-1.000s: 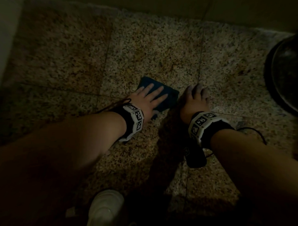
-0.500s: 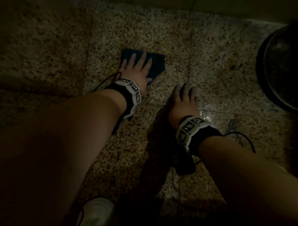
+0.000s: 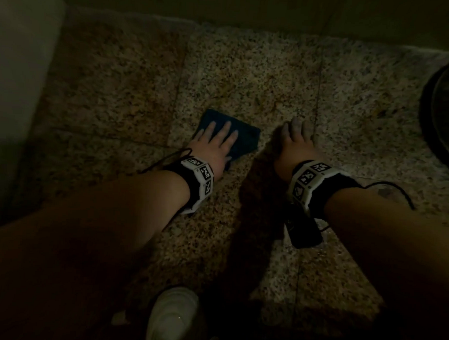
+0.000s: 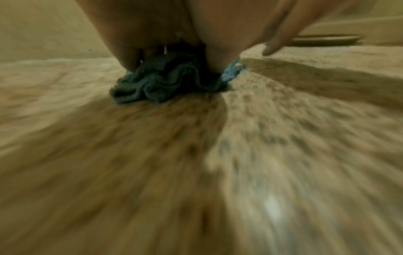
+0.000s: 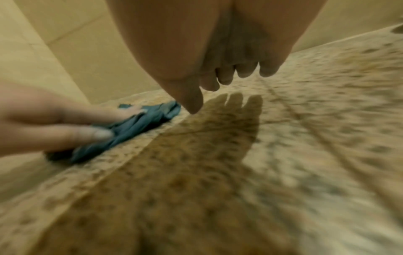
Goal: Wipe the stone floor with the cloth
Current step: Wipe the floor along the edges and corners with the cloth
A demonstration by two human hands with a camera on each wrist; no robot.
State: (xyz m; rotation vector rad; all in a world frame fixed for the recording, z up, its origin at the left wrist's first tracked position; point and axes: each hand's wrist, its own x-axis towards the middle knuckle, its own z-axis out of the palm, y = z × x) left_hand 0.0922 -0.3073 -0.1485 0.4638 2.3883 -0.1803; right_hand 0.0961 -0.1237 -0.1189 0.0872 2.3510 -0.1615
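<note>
1. Two hands: the left hand (image 3: 214,144) and the right hand (image 3: 294,144).
2. One blue cloth (image 3: 241,136) (it is under the left hand).
3. Two wrist bands with black-and-white squares (image 3: 201,175).
4. One white shoe (image 3: 172,318).
5. One dark round bowl (image 3: 446,114) (only part shows).
6. One stone floor (image 3: 247,76).

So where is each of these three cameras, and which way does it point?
Head: on the head, looking down at the stone floor; both forearms, the left hand flat on the blue cloth, the right hand and a white shoe show.
Left wrist: low, facing along the fingers pressing the bunched cloth.
Right wrist: low, facing along its own fingers above bare floor.
Shared: the cloth shows in all three.
</note>
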